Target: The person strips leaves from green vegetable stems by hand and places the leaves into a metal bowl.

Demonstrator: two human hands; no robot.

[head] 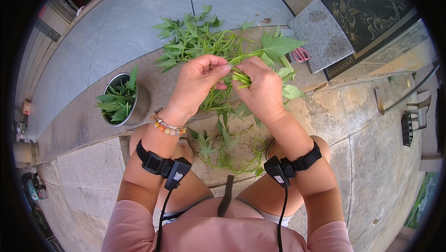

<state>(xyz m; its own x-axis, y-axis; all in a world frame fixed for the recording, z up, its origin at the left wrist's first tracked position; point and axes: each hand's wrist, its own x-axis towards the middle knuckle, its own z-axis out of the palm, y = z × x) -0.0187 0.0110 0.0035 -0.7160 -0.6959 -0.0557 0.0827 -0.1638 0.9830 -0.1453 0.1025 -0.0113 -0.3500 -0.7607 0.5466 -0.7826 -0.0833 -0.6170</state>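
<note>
My right hand (259, 85) is closed around a bunch of green leafy stems (242, 78), their cut ends pointing left. Close beside it, my left hand (205, 78) pinches a thin stem between thumb and fingers. A leafy shoot with a broad leaf (280, 46) extends up and right beyond my right hand. Behind both hands, a pile of leafy green vines (195, 39) lies on the stone step. More stems and leaves (226, 151) lie on the ground between my feet. To the left, a metal pot (141, 107) holds picked leaves (118, 102).
Pink-handled scissors (300, 54) lie at the right, by a grey stone slab (322, 36) near a dark panel with engraved decoration (369, 5). The raised step (83, 116) edges a tiled floor (132, 18). A chair (420, 112) stands far right.
</note>
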